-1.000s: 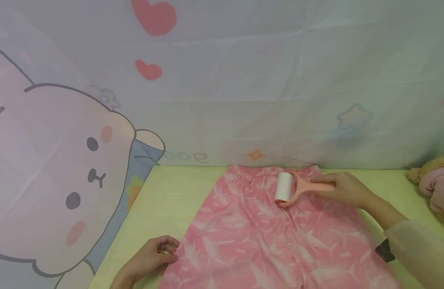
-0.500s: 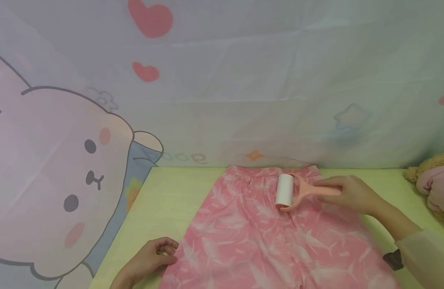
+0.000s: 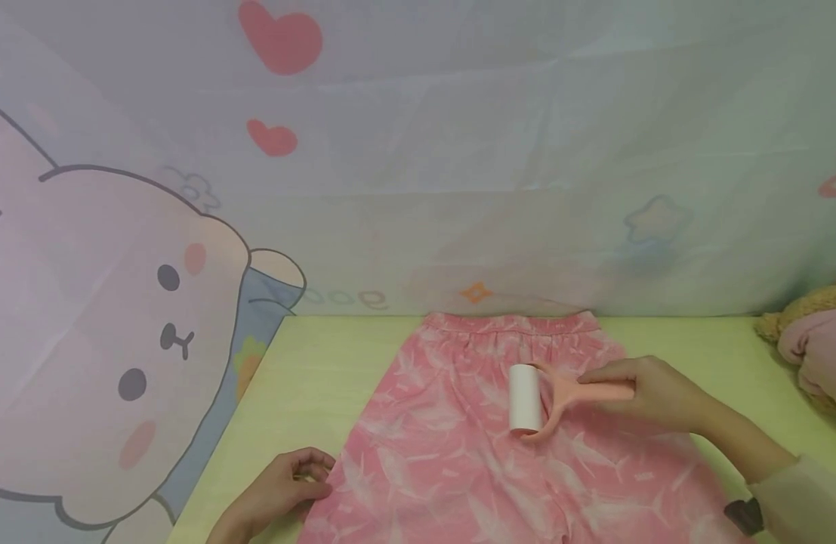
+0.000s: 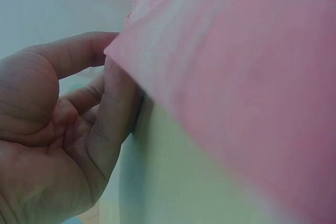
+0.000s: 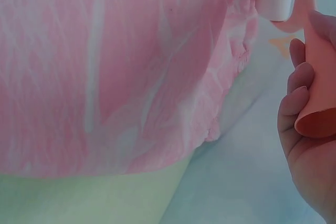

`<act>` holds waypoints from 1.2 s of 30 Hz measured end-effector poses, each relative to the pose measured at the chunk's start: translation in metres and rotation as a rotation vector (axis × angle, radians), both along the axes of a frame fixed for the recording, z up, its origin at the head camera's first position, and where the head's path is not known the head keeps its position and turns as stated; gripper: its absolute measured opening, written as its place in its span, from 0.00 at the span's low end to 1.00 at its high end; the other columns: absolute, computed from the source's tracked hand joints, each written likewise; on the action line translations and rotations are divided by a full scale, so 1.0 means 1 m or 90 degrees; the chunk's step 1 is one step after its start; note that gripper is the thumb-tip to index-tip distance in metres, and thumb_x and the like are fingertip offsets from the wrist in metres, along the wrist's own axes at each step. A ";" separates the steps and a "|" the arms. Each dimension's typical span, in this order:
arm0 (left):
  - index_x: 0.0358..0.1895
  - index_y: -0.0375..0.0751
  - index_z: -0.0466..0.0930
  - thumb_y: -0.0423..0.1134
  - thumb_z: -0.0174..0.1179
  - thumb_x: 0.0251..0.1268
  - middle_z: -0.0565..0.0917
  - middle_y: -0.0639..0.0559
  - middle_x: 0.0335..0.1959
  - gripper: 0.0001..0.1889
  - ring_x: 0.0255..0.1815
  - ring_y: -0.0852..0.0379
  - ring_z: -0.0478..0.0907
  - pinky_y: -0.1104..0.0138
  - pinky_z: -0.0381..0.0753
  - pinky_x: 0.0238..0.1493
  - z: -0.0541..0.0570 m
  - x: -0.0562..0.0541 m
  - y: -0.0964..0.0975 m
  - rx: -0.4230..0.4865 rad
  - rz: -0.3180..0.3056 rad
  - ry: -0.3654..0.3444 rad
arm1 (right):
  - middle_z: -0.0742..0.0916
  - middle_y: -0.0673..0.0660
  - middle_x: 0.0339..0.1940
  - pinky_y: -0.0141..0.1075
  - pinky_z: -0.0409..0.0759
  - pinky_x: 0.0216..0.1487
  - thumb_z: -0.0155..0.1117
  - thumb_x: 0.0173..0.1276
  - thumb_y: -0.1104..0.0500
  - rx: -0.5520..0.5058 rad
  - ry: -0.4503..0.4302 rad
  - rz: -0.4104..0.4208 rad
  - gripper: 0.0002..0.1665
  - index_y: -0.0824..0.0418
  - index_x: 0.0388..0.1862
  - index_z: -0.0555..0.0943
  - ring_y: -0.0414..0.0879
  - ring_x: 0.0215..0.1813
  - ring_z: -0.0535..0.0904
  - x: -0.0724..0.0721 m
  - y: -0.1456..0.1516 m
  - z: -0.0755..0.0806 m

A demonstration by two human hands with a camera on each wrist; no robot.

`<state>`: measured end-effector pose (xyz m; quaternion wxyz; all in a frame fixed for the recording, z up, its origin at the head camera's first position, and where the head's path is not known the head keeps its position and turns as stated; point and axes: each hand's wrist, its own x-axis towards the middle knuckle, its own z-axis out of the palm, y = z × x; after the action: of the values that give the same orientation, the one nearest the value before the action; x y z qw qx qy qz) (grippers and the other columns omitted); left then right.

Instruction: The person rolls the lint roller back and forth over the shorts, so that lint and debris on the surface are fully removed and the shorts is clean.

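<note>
Pink pants (image 3: 451,446) with a pale leaf-like print and a gathered waistband lie spread on the yellow-green surface, the waistband at the far side. At their left edge, my left hand (image 3: 285,487) pinches the fabric; the left wrist view shows a corner of the cloth (image 4: 139,56) between thumb and finger. My right hand (image 3: 662,397) grips the peach handle of a lint roller (image 3: 525,398). Its white roll lies over the upper middle of the pants, below the waistband. In the right wrist view, curled fingers (image 5: 296,85) wrap the hollow handle.
Behind the table (image 3: 329,378) hangs a pale printed cloth (image 3: 424,151) with hearts and a large cartoon animal. A plush toy (image 3: 819,347) in pink sits at the right edge. A small dark object (image 3: 744,516) lies by the right sleeve.
My right hand has drawn the lint roller from close to the waistband down toward me, slightly left. The left hand stays at the pants' edge.
</note>
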<state>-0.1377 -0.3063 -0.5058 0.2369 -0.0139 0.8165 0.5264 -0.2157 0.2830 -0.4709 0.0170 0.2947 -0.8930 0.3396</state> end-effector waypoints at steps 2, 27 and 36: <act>0.54 0.34 0.81 0.36 0.73 0.63 0.82 0.47 0.37 0.18 0.35 0.51 0.80 0.62 0.82 0.30 0.000 0.000 0.000 0.004 -0.001 -0.002 | 0.90 0.42 0.47 0.37 0.83 0.43 0.81 0.62 0.52 -0.003 -0.003 0.008 0.20 0.44 0.54 0.90 0.36 0.47 0.84 0.002 -0.001 -0.002; 0.54 0.35 0.82 0.36 0.73 0.63 0.82 0.48 0.37 0.18 0.36 0.51 0.79 0.61 0.81 0.33 -0.004 -0.001 -0.001 -0.022 0.004 -0.001 | 0.89 0.40 0.50 0.37 0.83 0.44 0.80 0.62 0.46 0.039 -0.008 0.010 0.22 0.39 0.56 0.88 0.36 0.50 0.84 0.011 0.042 -0.007; 0.53 0.35 0.82 0.36 0.73 0.63 0.82 0.47 0.37 0.18 0.36 0.51 0.80 0.62 0.81 0.33 -0.002 0.000 -0.001 -0.014 -0.009 0.005 | 0.90 0.45 0.51 0.35 0.82 0.40 0.79 0.64 0.50 0.041 -0.007 0.012 0.23 0.44 0.58 0.88 0.35 0.49 0.83 0.017 0.072 -0.005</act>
<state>-0.1382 -0.3070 -0.5076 0.2370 -0.0089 0.8232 0.5158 -0.1989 0.3549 -0.4759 -0.0010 0.3017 -0.9007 0.3127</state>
